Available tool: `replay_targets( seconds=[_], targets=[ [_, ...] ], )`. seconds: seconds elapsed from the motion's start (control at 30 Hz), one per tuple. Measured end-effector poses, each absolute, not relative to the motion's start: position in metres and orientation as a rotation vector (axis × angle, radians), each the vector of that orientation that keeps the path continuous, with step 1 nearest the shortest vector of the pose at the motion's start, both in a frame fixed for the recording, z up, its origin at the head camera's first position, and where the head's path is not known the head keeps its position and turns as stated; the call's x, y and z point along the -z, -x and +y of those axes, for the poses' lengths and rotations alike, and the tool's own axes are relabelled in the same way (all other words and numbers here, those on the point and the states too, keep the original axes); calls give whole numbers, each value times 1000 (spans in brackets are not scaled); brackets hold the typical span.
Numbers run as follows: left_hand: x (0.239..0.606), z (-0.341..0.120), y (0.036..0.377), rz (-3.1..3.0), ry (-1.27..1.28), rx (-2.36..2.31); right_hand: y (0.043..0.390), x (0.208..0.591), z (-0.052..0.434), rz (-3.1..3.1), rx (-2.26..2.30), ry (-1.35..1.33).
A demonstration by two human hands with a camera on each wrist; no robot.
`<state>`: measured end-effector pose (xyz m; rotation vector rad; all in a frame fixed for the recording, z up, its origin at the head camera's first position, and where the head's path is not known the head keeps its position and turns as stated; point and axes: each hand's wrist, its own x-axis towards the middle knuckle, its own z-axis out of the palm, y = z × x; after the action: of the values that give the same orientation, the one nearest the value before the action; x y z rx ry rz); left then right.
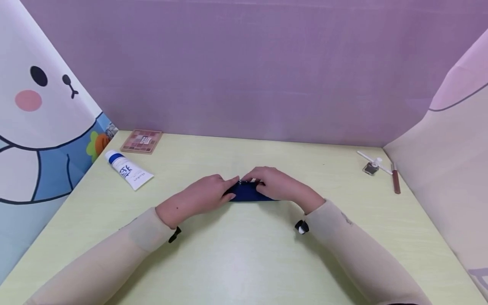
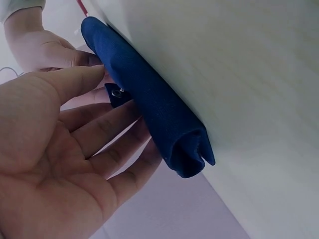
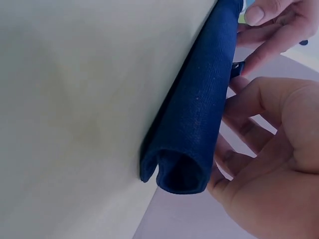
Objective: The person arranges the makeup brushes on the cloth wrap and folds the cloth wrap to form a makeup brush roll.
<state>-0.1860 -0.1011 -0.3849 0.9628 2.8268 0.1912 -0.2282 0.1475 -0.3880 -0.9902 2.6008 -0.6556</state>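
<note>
A dark blue rolled fabric case (image 1: 248, 193) lies on the table in front of me, its end curled into a tube in both wrist views. My left hand (image 1: 206, 193) holds its left part, thumb on the near side and fingers behind. On the right part, my right hand (image 1: 280, 185) grips with the thumb in front and fingers at the far side. A small tab with a metal snap (image 2: 117, 93) sticks out from the far side of the roll, between the two hands. Fingers partly hide the tab in the right wrist view.
On the left lie a white tube with a blue band (image 1: 128, 169) and a pinkish square palette (image 1: 142, 141). Far right are a small dark bottle (image 1: 370, 168), a thin white stick (image 1: 364, 156) and a brown-handled tool (image 1: 396, 182). A purple backdrop (image 1: 244, 72) borders the table.
</note>
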Motion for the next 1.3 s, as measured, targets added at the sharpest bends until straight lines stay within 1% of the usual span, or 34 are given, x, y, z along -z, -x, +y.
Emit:
replay_targets(
  seconds=[0.37,0.6,0.83,1.3],
  targets=[
    [387,-100,183,2818,-1012,-164,211,390,146,2824,285,1213],
    [388,-99,180,2814,-1018,-95,205,387,141,2817,159,1179],
    [390,-97,179,2804,-1019,-102,202,382,141,2768,139,1123],
    [387,-99,181,2744,-997,-86,201,381,132,2741,20,1115]
  ],
)
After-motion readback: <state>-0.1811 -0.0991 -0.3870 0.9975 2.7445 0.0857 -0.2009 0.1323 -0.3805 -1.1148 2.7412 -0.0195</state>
